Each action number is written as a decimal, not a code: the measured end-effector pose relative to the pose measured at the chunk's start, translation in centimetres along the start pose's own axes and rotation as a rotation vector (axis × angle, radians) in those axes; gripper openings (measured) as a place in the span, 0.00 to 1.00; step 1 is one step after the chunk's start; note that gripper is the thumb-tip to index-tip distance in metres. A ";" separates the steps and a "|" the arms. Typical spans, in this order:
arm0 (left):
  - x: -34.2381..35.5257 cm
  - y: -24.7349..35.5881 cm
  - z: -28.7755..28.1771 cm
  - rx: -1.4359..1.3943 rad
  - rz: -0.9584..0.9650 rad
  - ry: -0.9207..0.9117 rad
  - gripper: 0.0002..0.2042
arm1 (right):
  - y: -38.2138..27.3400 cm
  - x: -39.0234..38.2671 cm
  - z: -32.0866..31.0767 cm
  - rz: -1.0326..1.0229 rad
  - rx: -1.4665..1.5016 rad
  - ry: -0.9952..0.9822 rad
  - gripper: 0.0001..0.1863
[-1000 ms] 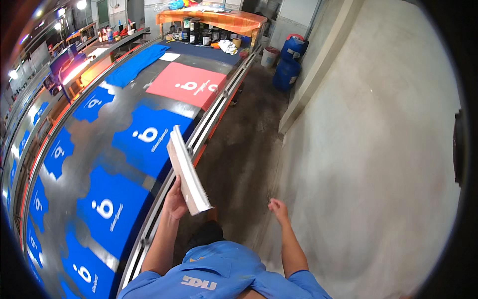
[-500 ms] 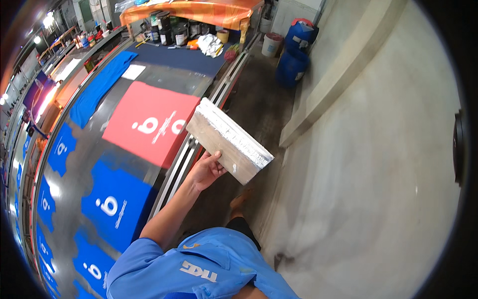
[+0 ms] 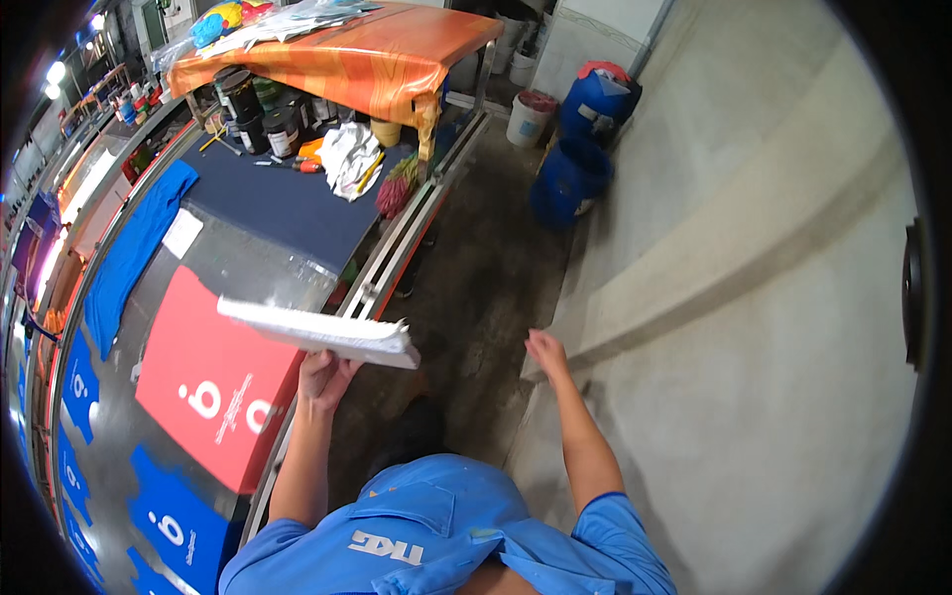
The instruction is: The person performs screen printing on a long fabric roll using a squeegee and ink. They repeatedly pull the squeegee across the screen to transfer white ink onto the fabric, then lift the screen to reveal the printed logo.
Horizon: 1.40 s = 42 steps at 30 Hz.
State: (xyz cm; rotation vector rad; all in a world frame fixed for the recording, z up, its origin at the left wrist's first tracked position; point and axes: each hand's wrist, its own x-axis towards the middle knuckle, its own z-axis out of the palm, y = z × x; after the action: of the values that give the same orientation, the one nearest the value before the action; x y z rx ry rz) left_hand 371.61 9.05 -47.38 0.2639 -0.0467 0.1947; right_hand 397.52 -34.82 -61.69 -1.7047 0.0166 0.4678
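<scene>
My left hand is closed on a screen-printing squeegee, a wide wooden board whose long edge is caked with white ink. It is held nearly level, edge toward me, over the rail side of the printing table. Just beyond and left of it lies a red fabric piece with white printed marks. Over on the right, beside the wall, my right hand is raised with its fingers curled in, and nothing shows in it.
Blue printed pieces lie along the table at left. A metal rail edges the table. Ahead, an orange-covered stand shelters ink tubs and a white rag. Blue barrels stand by the wall.
The squeegee has swung left and tipped from its broad face to its edge. My right hand has come into view. The view has moved forward along the table.
</scene>
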 end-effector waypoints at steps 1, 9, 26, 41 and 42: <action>0.7 0.2 -0.9 0.022 0.050 0.053 0.25 | -5.8 4.1 3.4 0.005 0.027 -0.073 0.20; 11.7 1.4 -3.1 -0.078 0.345 -0.101 0.10 | -21.8 28.4 20.0 0.162 0.316 -0.353 0.27; 23.8 -18.2 3.2 0.109 0.749 0.615 0.28 | -26.9 51.7 36.8 0.537 0.270 -0.782 0.27; 53.2 -29.1 -3.1 -0.146 0.427 0.713 0.25 | -32.3 67.6 20.5 -0.276 -0.440 -1.214 0.19; 53.9 -28.8 -3.3 -0.149 0.436 0.713 0.24 | -31.9 68.5 20.0 -0.423 -0.517 -1.220 0.18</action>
State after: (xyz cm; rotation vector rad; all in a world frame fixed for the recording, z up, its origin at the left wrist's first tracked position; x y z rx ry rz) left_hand 430.24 -7.35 -54.07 0.0206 0.5913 0.7060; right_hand 463.01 7.43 -55.40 -1.5768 -1.4090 1.1752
